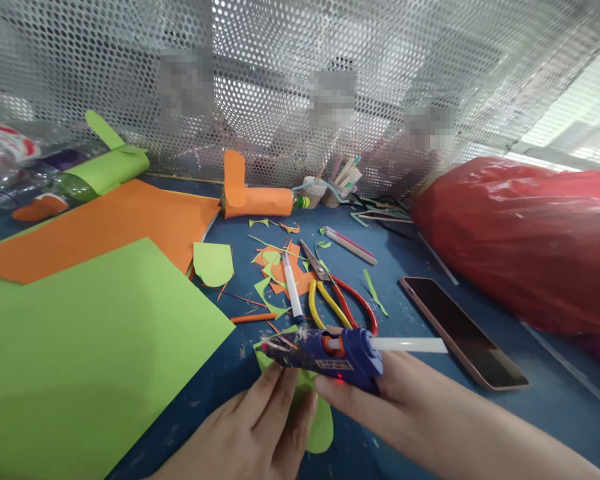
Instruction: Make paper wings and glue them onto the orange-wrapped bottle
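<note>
My right hand [380,387] is closed round a blue hot glue gun [310,350] with a white glue stick [410,345] poking out of its back and a small red light glowing on its side. The nozzle points left, over a cut green paper piece [321,427] on the table. Pressed down on that paper are the fingers of my left hand [260,420], which pinch or hold it near the nozzle. Part of the paper is hidden under both hands. Just beyond the gun lie scissors with red handles [350,300], yellow-handled pliers or cutters [330,303] and a white marker [293,287].
Green [90,353] and orange [120,227] paper sheets cover the left. Paper-wrapped bottles, one orange [265,202] and one green [110,172], lie at the back. A phone [465,333] and a red plastic bag [525,240] occupy the right. Perforated metal [260,80] stands behind.
</note>
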